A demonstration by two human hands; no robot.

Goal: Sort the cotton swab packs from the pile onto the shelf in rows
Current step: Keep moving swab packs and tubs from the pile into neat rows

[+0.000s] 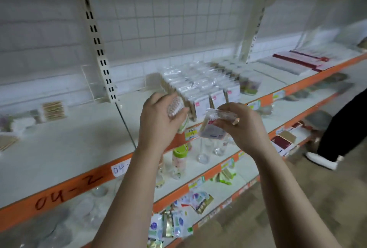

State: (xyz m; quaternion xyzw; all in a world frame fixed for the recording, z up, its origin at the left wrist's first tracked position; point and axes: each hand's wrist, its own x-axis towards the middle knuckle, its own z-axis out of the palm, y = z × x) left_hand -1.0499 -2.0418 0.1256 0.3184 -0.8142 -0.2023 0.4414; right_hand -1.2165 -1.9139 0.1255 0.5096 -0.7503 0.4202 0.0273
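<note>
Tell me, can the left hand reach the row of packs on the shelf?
Probably yes: the left hand, holding a pack, is right beside the near end of the row, with nothing between them. It is full, though.

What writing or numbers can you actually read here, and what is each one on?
"04-2": handwritten in red on the orange shelf edge.
"04-": on the white label stuck to that edge; the rest hides behind the left forearm.
Too blurred to read: the yellow price tag and the printed labels on the shelved cotton swab packs.
</note>
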